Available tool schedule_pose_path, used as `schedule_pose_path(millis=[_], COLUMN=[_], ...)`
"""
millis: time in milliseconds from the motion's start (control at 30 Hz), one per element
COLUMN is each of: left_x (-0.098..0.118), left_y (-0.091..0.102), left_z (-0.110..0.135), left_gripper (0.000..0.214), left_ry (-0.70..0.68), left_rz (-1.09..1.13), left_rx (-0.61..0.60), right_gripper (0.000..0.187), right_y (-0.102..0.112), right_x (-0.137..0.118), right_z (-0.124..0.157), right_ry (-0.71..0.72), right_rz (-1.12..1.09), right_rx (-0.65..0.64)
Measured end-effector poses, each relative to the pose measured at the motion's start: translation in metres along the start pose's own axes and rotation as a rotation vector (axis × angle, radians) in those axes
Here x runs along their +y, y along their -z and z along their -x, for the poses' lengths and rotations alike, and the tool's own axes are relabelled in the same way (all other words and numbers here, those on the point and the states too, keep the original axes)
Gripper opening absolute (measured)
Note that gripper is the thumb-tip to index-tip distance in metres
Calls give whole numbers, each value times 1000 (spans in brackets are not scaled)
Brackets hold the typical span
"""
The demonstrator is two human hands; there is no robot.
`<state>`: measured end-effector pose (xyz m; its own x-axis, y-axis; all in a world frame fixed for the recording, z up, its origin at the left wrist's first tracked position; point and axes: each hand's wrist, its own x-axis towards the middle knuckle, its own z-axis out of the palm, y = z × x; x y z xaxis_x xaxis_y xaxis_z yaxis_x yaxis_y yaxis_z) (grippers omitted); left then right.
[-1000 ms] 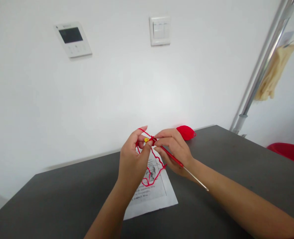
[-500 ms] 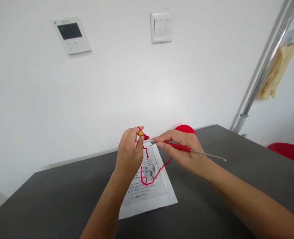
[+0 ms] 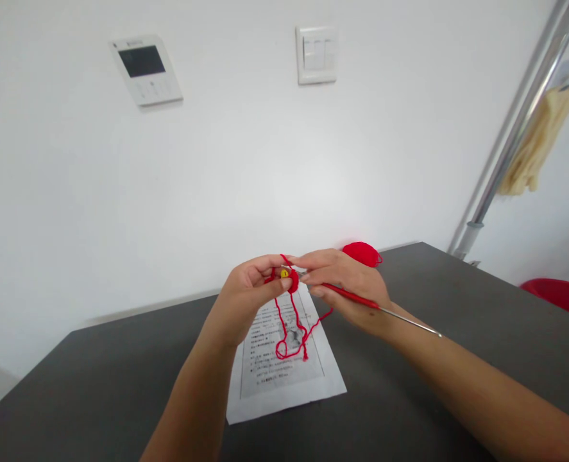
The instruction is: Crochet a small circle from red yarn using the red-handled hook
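My left hand pinches a small round piece of red crochet between thumb and fingers, with red yarn looped over its index finger. A small yellow piece, perhaps a stitch marker, shows beside the crochet. My right hand is closed round a crochet hook with a red handle; its bare metal end points back over the wrist. The hook's working tip is hidden near the crochet. Loose red yarn hangs down over a printed sheet.
A ball of red yarn sits at the dark table's back edge against the wall. Beyond the table's right side is a red rounded object. A metal pole slants at the right, with a yellowish cloth behind it.
My left hand has turned, bringing the crochet round into view and lower. My right fingers have moved close to the left fingertips. The yarn tail now hangs further down over the sheet.
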<state>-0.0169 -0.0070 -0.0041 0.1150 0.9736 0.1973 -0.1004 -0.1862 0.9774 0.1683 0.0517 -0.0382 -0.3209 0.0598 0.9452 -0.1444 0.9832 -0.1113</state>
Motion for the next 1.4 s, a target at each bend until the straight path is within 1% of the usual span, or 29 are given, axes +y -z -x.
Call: schedule_pose_path(millis=[67,133,200,367,533,600,767,900,933,1000,1100,1133,1267,1333,1400], left_x=[0,-1,-2,-4,-6,-7,-10,-9,-9,-8,-8,-9,-13,-17,-21], left_y=[1,2,1,-6,-13,-14,-17,-19,-19,-21,-25,-26,-30,-33,-37], left_z=[0,1,1,1,2,3,2,1,1,1,1,2,3,3,3], left_gripper=[24,19,19,30,26,24,24,11,11,17,41,45,48,47,46], left_ry=[-16,-48,-66,-67,-143,-153,-143,-151,-145,-119,-82,-79,-101,-134,-172], left_rz=[-20,-43,-39,3,-29,-36,-61,-34,-10,24,33,30,37,54,80], left_rx=[33,82,104,122,197,218,233,242,246,252,259,260,268,304,357], right_gripper=[14,14,13,11,15,15,13,11,12,13,13,13,12,10,9], right_y=[2,2,1,0,-2,-2,0,1,1,0,-1,-2,-7,-13,-20], right_x=[0,-1,-2,-3,-4,-4,-3,-4,-4,-5,-5,-4,-6,-7,-7], right_z=[-1,-2,-2,0,2,2,0,0,0,0,0,0,1,3,7], right_ry=[21,7,3,16,-1,-7,-53,-32,-26,-17,-28,-34,-51,-88,-158], right_rz=[31,40,52,82,105,97,102,109,113,117,120,122,139,165,200], right_rx=[-39,-47,-35,-5,35,42,-4,7,9,17,44,57,105,130,157])
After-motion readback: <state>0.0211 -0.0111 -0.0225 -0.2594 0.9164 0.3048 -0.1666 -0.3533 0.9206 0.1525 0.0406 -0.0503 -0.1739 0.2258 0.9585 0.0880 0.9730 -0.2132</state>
